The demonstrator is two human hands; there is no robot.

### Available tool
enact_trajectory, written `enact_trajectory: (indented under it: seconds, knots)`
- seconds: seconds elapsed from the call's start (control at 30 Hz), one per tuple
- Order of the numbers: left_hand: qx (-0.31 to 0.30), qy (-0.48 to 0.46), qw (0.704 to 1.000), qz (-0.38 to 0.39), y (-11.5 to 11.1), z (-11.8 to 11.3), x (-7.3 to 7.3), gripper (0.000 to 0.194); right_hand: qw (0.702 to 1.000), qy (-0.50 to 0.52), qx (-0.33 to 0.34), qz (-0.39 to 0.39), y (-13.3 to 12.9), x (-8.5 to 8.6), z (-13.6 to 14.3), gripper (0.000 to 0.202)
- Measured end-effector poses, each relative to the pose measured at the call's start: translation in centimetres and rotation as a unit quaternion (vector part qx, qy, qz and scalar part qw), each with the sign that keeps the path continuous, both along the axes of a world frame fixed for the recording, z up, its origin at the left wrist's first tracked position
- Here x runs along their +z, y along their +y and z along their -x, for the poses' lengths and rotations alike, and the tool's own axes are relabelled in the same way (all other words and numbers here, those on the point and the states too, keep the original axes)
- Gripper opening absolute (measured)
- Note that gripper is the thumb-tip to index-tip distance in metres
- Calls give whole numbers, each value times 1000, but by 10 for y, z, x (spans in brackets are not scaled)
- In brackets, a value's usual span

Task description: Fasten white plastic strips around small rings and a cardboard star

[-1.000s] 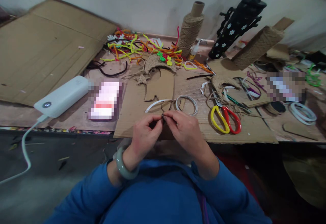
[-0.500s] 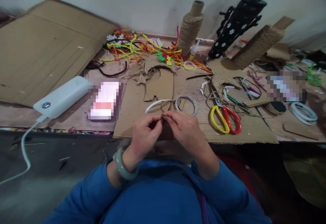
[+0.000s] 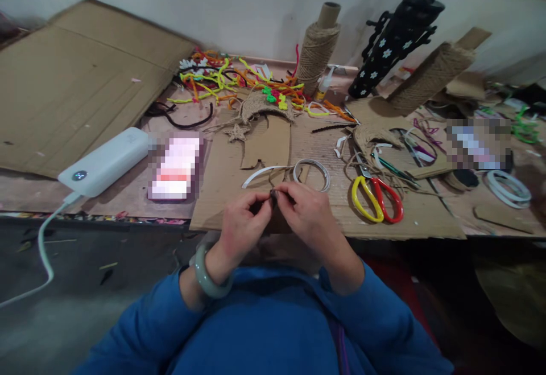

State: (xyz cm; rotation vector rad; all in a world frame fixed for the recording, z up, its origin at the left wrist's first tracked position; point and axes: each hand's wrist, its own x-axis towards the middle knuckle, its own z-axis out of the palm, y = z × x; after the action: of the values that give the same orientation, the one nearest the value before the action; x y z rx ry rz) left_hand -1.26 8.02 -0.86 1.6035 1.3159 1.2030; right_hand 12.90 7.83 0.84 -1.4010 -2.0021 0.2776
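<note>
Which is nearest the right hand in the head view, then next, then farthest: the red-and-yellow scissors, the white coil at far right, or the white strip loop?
1. White strip loop: just beyond the right hand, on the cardboard.
2. Scissors: to its right, also on the cardboard.
3. White coil: far right, past the cardboard.

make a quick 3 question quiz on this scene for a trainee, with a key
1. True or false: the scissors have one yellow and one red handle loop.
2. Multiple choice: which of these lies nearest the left hand and right hand? A) scissors B) coiled white strip C) standing twine spool
3. Fill in: the small twine shape below and left of the trimmed crescent in the picture is a ____.

Key: 1. True. 2. B. 3. star.
</note>
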Motion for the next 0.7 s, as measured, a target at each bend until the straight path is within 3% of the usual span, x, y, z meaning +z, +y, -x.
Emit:
enact_trajectory:
  seconds: [0.2,0.3,0.43,0.53,0.7]
  knots:
    - [-17,-108,985,137,6,3,2,12,982,178,-70,-2,-1,1,-23,15]
    - [-39,-179,964,193,10,6,4,11,955,267,-43,122,-1,-3,-28,25]
    - [-46,-219,946,233,12,9,10,13,869,388,-4,306,-1,-12,-17,30]
    - [-77,-217,938,261,11,11,12,16,832,445,-26,331,0,-13,-9,33]
    - [-117,-194,932,281,10,13,13,14,820,460,-33,340,1,-8,-4,35]
